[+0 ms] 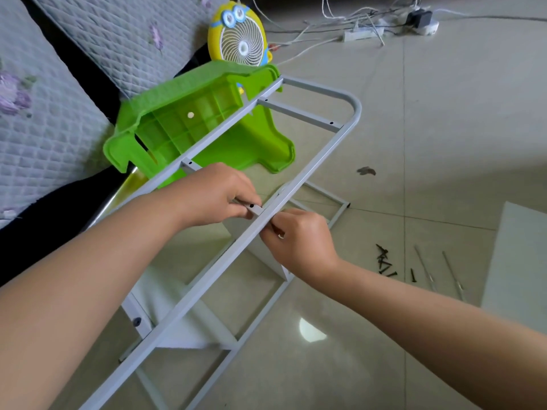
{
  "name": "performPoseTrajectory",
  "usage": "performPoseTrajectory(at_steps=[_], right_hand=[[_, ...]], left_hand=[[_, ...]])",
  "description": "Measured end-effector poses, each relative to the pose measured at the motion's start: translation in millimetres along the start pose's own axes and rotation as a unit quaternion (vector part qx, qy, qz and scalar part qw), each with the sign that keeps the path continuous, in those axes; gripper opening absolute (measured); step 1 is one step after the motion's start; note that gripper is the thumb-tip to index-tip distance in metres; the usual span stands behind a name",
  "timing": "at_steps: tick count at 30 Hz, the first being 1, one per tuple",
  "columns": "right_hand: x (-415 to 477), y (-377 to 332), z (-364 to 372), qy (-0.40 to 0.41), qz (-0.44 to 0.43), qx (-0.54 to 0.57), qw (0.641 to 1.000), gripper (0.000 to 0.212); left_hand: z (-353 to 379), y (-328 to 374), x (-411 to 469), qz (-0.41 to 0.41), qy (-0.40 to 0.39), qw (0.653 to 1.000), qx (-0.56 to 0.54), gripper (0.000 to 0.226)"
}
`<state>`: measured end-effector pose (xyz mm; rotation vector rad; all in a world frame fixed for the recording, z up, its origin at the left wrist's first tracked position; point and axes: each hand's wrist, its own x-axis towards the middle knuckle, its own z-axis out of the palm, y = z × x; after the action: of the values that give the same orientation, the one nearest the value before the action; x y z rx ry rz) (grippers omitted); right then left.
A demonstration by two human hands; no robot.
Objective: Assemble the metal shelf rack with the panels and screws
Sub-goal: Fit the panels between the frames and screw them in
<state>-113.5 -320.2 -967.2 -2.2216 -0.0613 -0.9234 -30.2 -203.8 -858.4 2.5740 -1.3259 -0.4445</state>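
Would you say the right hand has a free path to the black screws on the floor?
Probably yes: the screws lie in the open beside the right hand, outside the grey frame, with nothing between them, though its fingers are curled at that frame.

Home room: quilted sofa cover [44, 119], tiled floor [444, 128], cartoon fan [238, 39], power strips [364, 33].

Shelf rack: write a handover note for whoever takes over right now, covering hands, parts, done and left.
Left hand grips the crossbar end against the side rail.
Right hand curls at that rail's outer side; what it pinches is too small to tell.
Loose screws and a spare white panel lie on the floor to the right.
Done: lower panel looks screwed in.
Left: fasten this joint, then the remaining panels.
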Motion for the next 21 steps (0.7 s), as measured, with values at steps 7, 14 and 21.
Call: performPoseTrajectory(at_steps=[7, 14, 21], right_hand=[[0.5, -0.9, -2.5, 0.017, -0.026, 0.020, 0.999, 0.040], [-0.8, 3.7, -0.8, 0.014, -0.033, 0.026, 0.999, 0.040], [0.9, 4.7, -2.5, 0.009, -0.046, 0.034, 0.998, 0.041]], left_hand=[[-0.3, 0.0, 2.0, -0.002, -0.013, 1.000, 0.008, 0.018], [-3.2, 1.8, 1.9, -0.018, -0.029, 0.999, 0.021, 0.020], [-5.4, 3.3, 2.0, -0.028, -0.039, 0.998, 0.031, 0.020]])
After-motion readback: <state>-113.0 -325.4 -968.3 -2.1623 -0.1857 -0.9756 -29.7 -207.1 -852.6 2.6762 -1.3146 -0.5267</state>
